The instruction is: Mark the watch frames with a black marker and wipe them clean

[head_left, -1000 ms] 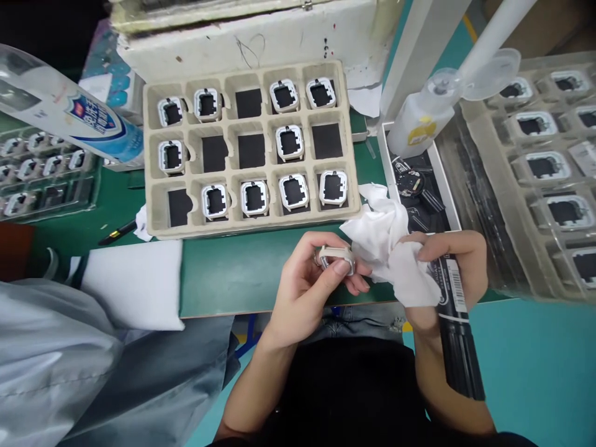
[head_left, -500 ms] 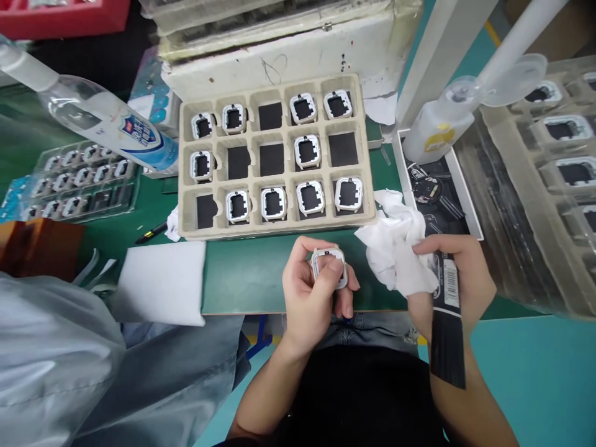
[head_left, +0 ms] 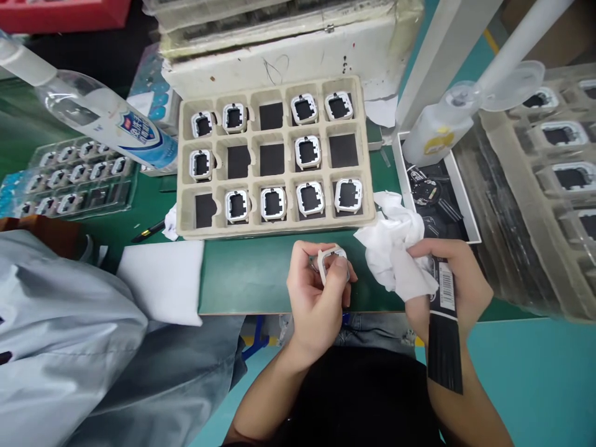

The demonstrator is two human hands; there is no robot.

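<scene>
My left hand [head_left: 314, 298] is closed around a square white watch case [head_left: 326, 264] just above the bench edge. The thumb presses over its opening, and the case is tilted, one side wall showing. In my right hand [head_left: 460, 279] is a black flattened tube [head_left: 444, 351] with a barcode label; its flat end points down toward my forearm. White crumpled tissue [head_left: 395, 248] lies against the right thumb and fingers, partly covering the tube's other end. Behind both hands, a beige compartment tray [head_left: 274, 231] holds several similar watch cases, with black pads showing in the other compartments.
A spray bottle [head_left: 107, 118] leans at left near a clear tray [head_left: 79, 180] of cases. White foam [head_left: 162, 279] lies beside a co-worker's sleeve [head_left: 60, 323]. At right are a dispenser bottle [head_left: 437, 133], a white box [head_left: 472, 217] and stacked trays [head_left: 521, 205].
My left hand has shifted slightly right and turned the watch case, so its side now shows. My right hand has barely moved. The co-worker's sleeve has come further right.
</scene>
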